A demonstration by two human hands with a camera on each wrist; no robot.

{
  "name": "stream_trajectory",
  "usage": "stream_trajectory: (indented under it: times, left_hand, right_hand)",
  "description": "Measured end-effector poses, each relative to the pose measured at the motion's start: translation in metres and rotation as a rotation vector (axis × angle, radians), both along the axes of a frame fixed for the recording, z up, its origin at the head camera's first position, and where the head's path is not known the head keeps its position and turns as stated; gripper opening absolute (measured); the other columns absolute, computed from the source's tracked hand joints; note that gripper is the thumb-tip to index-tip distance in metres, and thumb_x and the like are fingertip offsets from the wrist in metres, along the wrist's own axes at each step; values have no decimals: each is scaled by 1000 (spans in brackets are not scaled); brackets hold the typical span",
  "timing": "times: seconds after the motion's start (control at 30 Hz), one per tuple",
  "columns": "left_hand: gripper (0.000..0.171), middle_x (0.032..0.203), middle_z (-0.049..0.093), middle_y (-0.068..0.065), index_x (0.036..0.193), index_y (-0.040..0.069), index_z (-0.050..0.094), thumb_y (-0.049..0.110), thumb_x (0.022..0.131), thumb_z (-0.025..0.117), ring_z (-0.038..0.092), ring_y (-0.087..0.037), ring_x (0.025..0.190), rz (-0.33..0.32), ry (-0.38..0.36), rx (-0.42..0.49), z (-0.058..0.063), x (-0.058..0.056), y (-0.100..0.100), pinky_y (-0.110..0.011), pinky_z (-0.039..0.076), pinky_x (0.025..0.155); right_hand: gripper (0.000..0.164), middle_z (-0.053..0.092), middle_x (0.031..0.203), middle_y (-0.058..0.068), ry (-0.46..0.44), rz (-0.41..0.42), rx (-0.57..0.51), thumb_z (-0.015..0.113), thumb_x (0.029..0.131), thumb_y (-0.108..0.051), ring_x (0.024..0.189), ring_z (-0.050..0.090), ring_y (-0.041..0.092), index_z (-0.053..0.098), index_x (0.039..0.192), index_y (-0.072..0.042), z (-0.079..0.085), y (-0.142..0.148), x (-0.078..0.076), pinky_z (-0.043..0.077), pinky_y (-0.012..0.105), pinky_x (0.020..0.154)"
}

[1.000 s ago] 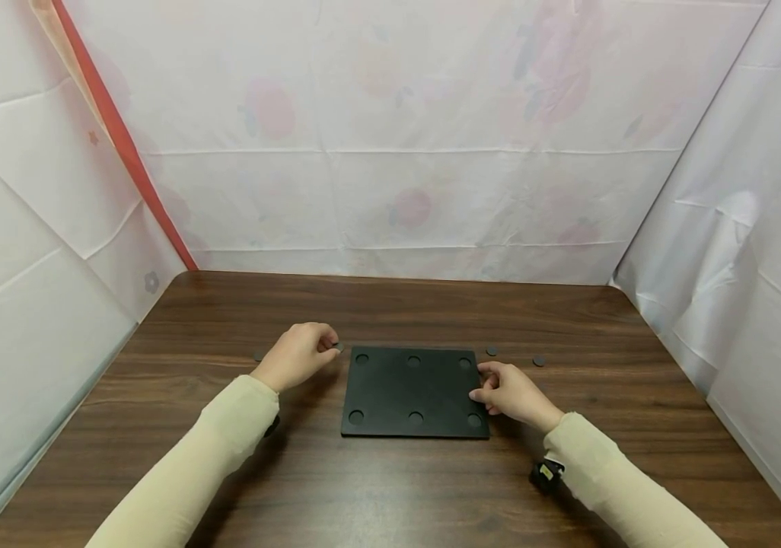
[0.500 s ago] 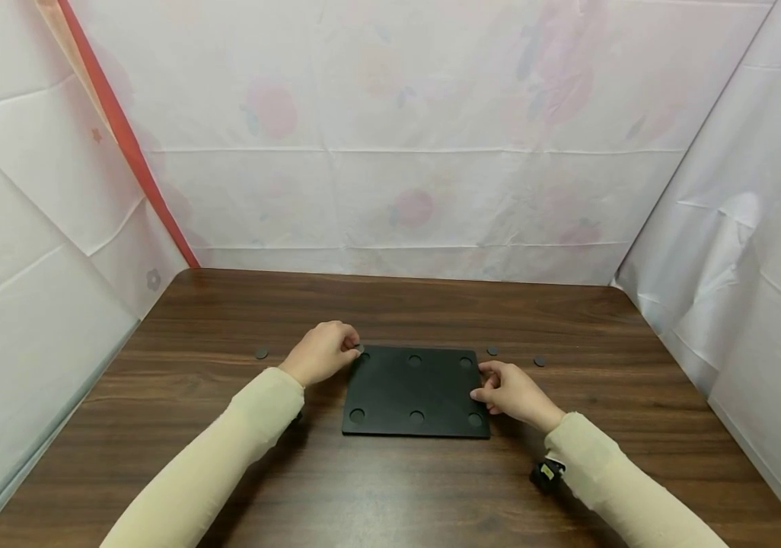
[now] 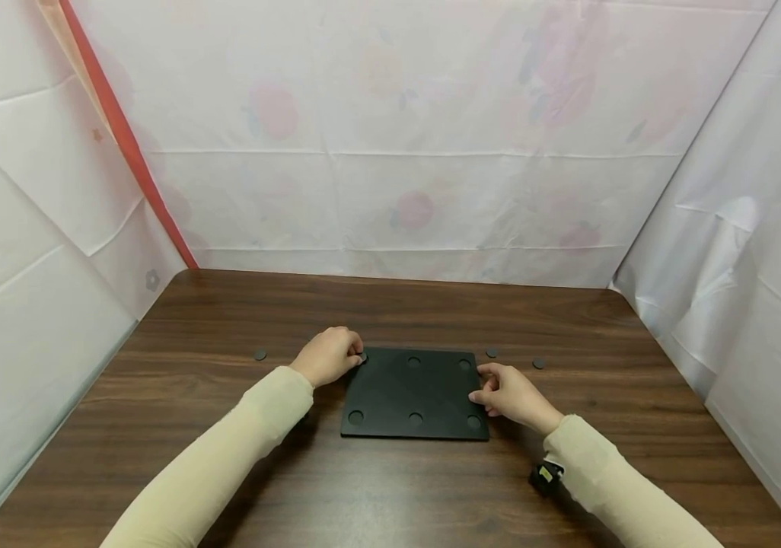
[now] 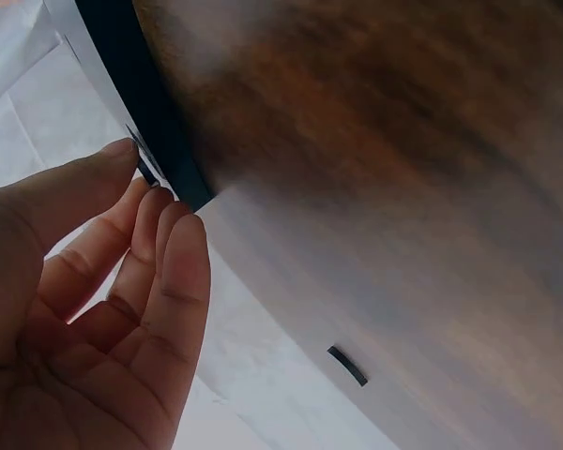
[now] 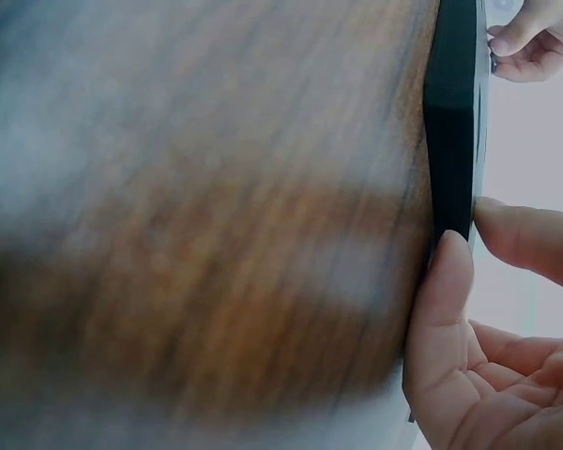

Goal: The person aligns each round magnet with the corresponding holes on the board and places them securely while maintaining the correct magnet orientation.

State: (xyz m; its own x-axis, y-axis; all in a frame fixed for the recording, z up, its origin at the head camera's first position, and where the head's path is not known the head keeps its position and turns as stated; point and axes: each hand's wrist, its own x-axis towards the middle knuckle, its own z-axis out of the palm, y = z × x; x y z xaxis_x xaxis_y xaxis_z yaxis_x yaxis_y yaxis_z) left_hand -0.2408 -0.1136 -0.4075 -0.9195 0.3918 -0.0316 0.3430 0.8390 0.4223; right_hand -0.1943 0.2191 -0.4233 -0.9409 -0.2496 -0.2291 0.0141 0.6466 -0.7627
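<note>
A flat black board (image 3: 425, 390) with round shallow recesses lies on the table. At its far left corner, my left hand (image 3: 327, 358) pinches a small dark disc (image 4: 146, 169) between thumb and fingertips. The disc is right at that corner's recess, which the fingers mostly cover. On the opposite side, my right hand (image 3: 512, 394) holds the board's right edge. The right wrist view shows its thumb (image 5: 516, 234) on the top face and a finger against the side.
One loose dark disc (image 3: 260, 355) lies left of the board on the wooden table (image 3: 404, 487). Two more, a nearer one (image 3: 492, 352) and a farther one (image 3: 538, 364), lie beyond the right hand. A white patterned curtain (image 3: 390, 137) hangs behind.
My left hand has carried the disc rightward from beside the board to its far left corner, then slightly down. The right hand has stayed at the board's right edge.
</note>
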Motion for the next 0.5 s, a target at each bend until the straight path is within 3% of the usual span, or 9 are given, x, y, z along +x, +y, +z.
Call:
stream_trajectory:
  times: [0.5]
  left_hand:
    - [18,106,67,-8,108,6,71,14,91,69,65,-18,89,-4,-31,-2,3,-3,0,-34,56,78]
  right_hand:
    - [60,60,78,9,-7,0,3,68,92,-13,66,62,16,42,143,7,0,1,-1,57,32,64]
